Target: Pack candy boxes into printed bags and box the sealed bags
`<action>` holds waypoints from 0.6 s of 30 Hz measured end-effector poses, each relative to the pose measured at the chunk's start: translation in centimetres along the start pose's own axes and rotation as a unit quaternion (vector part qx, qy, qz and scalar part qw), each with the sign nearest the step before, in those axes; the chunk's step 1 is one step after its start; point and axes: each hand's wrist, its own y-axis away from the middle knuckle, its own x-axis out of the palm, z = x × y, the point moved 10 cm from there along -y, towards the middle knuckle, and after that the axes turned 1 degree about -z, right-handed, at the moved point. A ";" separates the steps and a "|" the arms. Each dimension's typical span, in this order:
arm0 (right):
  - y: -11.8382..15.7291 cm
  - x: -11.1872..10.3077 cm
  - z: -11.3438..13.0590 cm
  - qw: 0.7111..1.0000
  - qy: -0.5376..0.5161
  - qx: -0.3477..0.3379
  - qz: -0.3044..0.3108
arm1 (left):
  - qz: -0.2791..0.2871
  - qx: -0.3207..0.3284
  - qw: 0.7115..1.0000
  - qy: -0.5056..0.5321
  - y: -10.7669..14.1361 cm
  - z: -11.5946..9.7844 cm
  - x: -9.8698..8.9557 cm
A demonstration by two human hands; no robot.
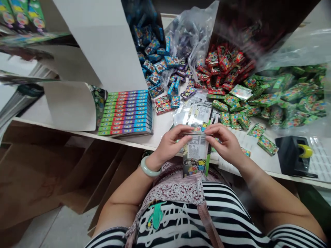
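Note:
Both hands meet over the table's front edge, pinching a printed cardboard sleeve between thumbs and fingertips. My left hand holds its left side; a pale green bangle circles that wrist. My right hand grips the right side. The sleeve has a white label panel and colourful printing, and its lower end hangs toward the apron. More flat printed card lies just beyond the fingers. To the left sits a stack of filled multicoloured packs.
Behind are piles of small blue boxes, purple boxes, red boxes and green boxes. A black tape dispenser stands at the right edge. Cardboard cartons are below left.

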 end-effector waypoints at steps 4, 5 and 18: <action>0.2 0.5 0.0 1.000 0.009 -0.004 0.005 | 0.011 0.015 0.998 -0.053 -0.2 -0.5 0.6; 0.2 0.7 0.1 1.000 0.011 -0.010 0.009 | 0.008 0.016 0.998 -0.063 -0.3 -0.4 0.6; 6.0 -17.3 -13.8 0.899 0.327 0.255 -0.140 | -0.038 0.004 0.991 -0.127 -1.7 1.5 0.3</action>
